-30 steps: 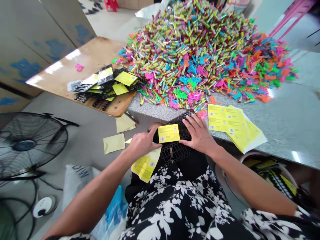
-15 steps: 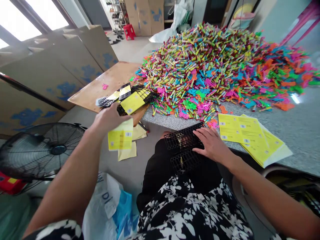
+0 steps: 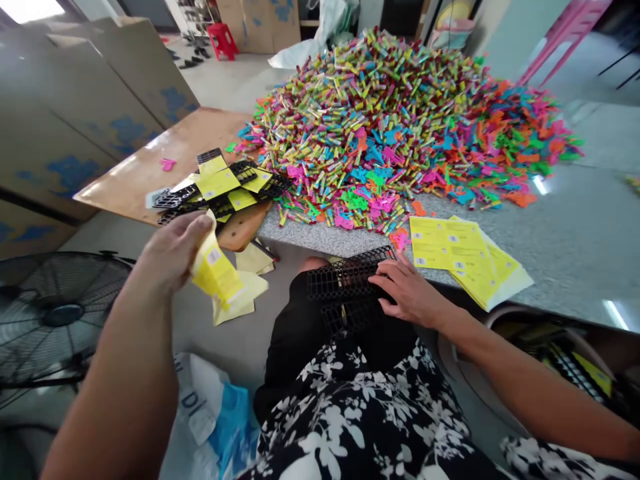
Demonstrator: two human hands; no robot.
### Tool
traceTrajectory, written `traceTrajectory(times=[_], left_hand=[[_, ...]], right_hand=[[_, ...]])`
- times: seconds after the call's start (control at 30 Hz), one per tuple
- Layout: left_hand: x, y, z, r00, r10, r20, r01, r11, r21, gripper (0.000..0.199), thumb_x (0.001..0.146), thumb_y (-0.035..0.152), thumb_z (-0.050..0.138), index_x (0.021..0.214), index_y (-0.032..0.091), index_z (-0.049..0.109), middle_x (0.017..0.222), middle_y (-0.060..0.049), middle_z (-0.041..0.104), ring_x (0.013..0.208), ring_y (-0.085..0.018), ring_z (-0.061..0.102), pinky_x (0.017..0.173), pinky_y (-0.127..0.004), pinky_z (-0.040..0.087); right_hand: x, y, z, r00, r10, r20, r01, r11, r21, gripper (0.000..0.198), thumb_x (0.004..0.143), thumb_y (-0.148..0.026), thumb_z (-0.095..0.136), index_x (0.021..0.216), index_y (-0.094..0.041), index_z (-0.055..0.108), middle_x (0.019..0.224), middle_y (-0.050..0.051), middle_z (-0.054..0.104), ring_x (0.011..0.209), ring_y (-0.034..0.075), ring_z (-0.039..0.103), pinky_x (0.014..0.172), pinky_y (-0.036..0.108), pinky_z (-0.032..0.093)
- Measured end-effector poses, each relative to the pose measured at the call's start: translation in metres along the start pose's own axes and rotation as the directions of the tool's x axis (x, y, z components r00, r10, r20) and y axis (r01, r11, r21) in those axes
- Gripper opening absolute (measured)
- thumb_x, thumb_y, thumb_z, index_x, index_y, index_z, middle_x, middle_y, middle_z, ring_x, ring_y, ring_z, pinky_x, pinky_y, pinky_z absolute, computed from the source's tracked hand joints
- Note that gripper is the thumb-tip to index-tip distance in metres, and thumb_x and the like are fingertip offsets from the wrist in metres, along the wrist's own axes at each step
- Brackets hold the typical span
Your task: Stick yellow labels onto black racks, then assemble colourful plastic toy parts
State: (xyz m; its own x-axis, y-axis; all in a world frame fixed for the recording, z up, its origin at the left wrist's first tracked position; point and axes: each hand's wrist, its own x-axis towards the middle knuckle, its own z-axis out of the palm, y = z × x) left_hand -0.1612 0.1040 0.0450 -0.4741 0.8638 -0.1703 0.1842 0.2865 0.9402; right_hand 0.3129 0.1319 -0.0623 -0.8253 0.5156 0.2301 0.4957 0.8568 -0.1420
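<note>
My left hand (image 3: pixel 173 250), raised at the left, pinches a yellow sticker sheet (image 3: pixel 217 270) with pale backing; the sheet hangs curled from my fingers. On my lap lie black plastic grid trays (image 3: pixel 343 277), one above another. My right hand (image 3: pixel 407 290) holds the trays' right end, fingers slightly apart and bent over the edge; the fingertips' undersides are hidden. Beyond my left hand, a heap of black trays with yellow labels (image 3: pixel 220 183) covers part of the wooden board. Printed yellow sheets (image 3: pixel 450 243) lie stacked on the stone tabletop, right of my right hand.
A large pile of colourful small tubes and plastic pieces (image 3: pixel 375 120) covers the stone tabletop (image 3: pixel 565 227). The wooden board (image 3: pixel 135 167) adjoins it. A black fan (image 3: pixel 60 313) stands left, beside cardboard (image 3: pixel 55 113). A container with labelled trays (image 3: pixel 565 360) sits at right.
My left hand has moved left and down, carrying the sticker sheet away from the tray heap; the sheet now curls. My right hand stays on the trays. The view has turned right.
</note>
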Motion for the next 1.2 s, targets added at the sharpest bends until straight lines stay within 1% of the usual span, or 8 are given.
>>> traceTrajectory(times=[0.13, 0.3, 0.5, 0.6, 0.8, 0.97, 1.07, 1.2], left_hand=[[-0.041, -0.018, 0.026, 0.97, -0.212, 0.123, 0.22, 0.973, -0.063, 0.053, 0.072, 0.051, 0.09, 0.108, 0.016, 0.072, 0.078, -0.002, 0.075, 0.061, -0.017, 0.067, 0.054, -0.027, 0.053], [-0.085, -0.022, 0.08, 0.976, -0.136, 0.169, 0.173, 0.959, -0.226, 0.054, 0.072, 0.058, 0.088, 0.104, 0.019, 0.07, 0.084, -0.004, 0.078, 0.071, -0.022, 0.072, 0.061, -0.03, 0.056], [-0.118, -0.012, 0.132, 0.991, 0.084, 0.109, -0.065, 0.983, -0.172, 0.042, 0.091, 0.057, 0.071, 0.112, 0.021, 0.065, 0.103, -0.006, 0.078, 0.088, -0.022, 0.073, 0.07, -0.03, 0.058], [-0.123, -0.002, 0.138, 0.971, 0.028, 0.236, 0.033, 0.967, -0.251, 0.04, 0.087, 0.053, 0.074, 0.109, 0.022, 0.063, 0.098, -0.005, 0.078, 0.081, -0.022, 0.073, 0.067, -0.031, 0.057], [-0.112, 0.023, 0.115, 0.924, 0.016, 0.383, 0.127, 0.93, -0.346, 0.042, 0.082, 0.05, 0.075, 0.11, 0.02, 0.065, 0.095, -0.007, 0.078, 0.079, -0.023, 0.074, 0.068, -0.033, 0.058], [-0.109, 0.021, 0.119, 0.737, -0.04, 0.674, 0.12, 0.99, -0.072, 0.041, 0.082, 0.052, 0.085, 0.105, 0.019, 0.078, 0.091, -0.008, 0.079, 0.076, -0.021, 0.072, 0.065, -0.029, 0.054], [-0.115, 0.007, 0.141, 0.805, -0.023, 0.593, 0.086, 0.993, -0.079, 0.037, 0.083, 0.055, 0.085, 0.094, 0.02, 0.079, 0.085, -0.004, 0.078, 0.069, -0.017, 0.066, 0.063, -0.027, 0.051], [-0.124, -0.005, 0.164, 0.887, 0.112, 0.448, -0.075, 0.992, -0.098, 0.034, 0.088, 0.051, 0.081, 0.103, 0.021, 0.082, 0.097, -0.004, 0.08, 0.084, -0.021, 0.069, 0.077, -0.031, 0.055]], right_hand=[[-0.021, -0.013, -0.011, 0.998, -0.003, 0.064, 0.0, 0.998, 0.059, 0.037, 0.095, -0.024, 0.065, 0.132, -0.023, 0.07, 0.128, 0.013, 0.066, 0.139, 0.035, 0.057, 0.131, 0.067, 0.029], [-0.016, -0.033, -0.031, 0.968, 0.242, -0.066, -0.208, 0.921, 0.33, 0.033, 0.101, -0.043, 0.068, 0.129, -0.025, 0.071, 0.134, 0.013, 0.07, 0.133, 0.035, 0.065, 0.127, 0.064, 0.039], [0.043, -0.067, -0.052, 0.796, 0.605, 0.019, -0.253, 0.303, 0.919, 0.062, 0.1, -0.052, 0.07, 0.153, -0.026, 0.051, 0.133, 0.014, 0.073, 0.113, 0.028, 0.076, 0.097, 0.045, 0.064], [0.063, -0.064, -0.054, 0.769, 0.637, 0.054, -0.234, 0.201, 0.951, 0.044, 0.098, -0.046, 0.073, 0.135, -0.023, 0.065, 0.11, 0.008, 0.078, 0.096, 0.023, 0.077, 0.084, 0.038, 0.064], [0.067, -0.035, -0.075, 0.827, 0.561, -0.041, -0.23, 0.404, 0.886, 0.019, 0.096, -0.034, 0.07, 0.11, -0.022, 0.076, 0.098, 0.004, 0.078, 0.082, 0.018, 0.071, 0.073, 0.03, 0.058], [0.073, -0.019, -0.086, 0.926, 0.345, -0.152, -0.168, 0.739, 0.652, 0.019, 0.1, -0.021, 0.06, 0.108, -0.023, 0.077, 0.103, 0.005, 0.077, 0.093, 0.021, 0.072, 0.086, 0.036, 0.059], [0.074, -0.031, -0.083, 0.877, 0.325, -0.355, -0.188, 0.91, 0.369, 0.02, 0.102, -0.02, 0.059, 0.111, -0.023, 0.076, 0.119, 0.011, 0.073, 0.116, 0.029, 0.068, 0.106, 0.05, 0.055], [0.071, -0.059, -0.071, 0.873, 0.22, -0.435, -0.158, 0.972, 0.174, 0.019, 0.103, -0.034, 0.068, 0.12, -0.026, 0.074, 0.135, 0.012, 0.068, 0.137, 0.034, 0.057, 0.125, 0.06, 0.038]])
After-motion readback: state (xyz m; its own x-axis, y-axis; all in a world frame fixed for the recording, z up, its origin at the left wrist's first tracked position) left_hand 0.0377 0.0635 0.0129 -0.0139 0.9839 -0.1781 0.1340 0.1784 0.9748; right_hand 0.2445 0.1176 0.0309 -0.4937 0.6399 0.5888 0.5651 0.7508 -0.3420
